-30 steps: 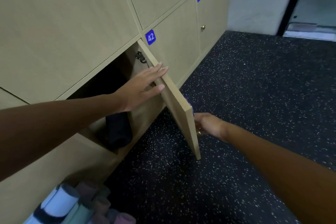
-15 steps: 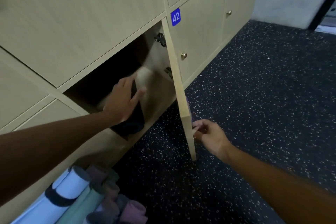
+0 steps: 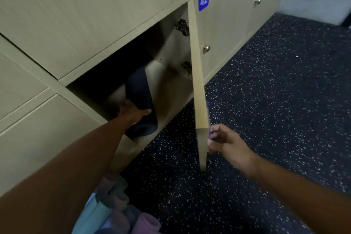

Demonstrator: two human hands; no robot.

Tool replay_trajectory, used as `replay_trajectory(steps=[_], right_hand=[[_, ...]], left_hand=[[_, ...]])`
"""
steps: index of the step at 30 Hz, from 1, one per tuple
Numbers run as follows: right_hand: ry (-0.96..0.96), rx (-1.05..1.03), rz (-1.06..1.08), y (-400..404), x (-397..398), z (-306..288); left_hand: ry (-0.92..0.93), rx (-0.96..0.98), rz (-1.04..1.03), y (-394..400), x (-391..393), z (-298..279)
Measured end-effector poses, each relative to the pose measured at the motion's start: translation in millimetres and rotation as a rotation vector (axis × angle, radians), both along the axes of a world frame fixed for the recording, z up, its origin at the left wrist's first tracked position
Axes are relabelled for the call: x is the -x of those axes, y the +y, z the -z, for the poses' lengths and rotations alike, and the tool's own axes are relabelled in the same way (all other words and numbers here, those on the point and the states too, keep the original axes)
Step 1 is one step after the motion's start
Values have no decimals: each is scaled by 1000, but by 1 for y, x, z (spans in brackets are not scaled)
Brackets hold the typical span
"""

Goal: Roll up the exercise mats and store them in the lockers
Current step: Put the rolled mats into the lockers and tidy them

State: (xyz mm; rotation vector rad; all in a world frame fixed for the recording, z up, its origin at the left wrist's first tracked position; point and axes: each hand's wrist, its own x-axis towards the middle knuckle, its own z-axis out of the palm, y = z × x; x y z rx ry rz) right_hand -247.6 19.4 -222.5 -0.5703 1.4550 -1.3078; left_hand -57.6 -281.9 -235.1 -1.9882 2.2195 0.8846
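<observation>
Below the left forearm, several rolled mats in teal, grey and pink lie bunched on the floor, so by my reading most of the storing is still ahead. The left hand reaches into the open locker and grips a dark rolled mat, the only thing visible inside. Just right, the right hand, fingers curled, holds the locker door by its outer edge.

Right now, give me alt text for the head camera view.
A left hand reaches into an open locker and grips a dark rolled mat, while the right hand holds the locker door open. More rolled mats lie on the speckled floor below.
</observation>
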Motion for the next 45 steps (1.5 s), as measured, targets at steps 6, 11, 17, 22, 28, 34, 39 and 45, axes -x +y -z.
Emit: replay_trajectory(steps=[6, 11, 17, 22, 28, 34, 39, 45], right_hand=[[-26, -20, 23, 0, -9, -4], [-33, -45, -36, -7, -15, -8], [-44, -66, -19, -8, -16, -9], [-67, -85, -5, -8, -19, -8], [-44, -98, -35, -14, -26, -12], [-65, -70, -10, -12, -30, -9], [-54, -48, -6, -11, -30, -5], [-41, -44, -34, -13, -28, -4]], left_hand=[[123, -173, -154, -6, -6, 30], [255, -254, -249, -12, -7, 49], [415, -390, -343, -18, 4, 60], [521, -398, -398, -23, 5, 69], [686, -335, -487, -11, -4, 64], [806, -123, -457, -12, -13, 52], [753, 16, -468, -20, 1, 54], [525, 67, -547, -55, 0, 70]])
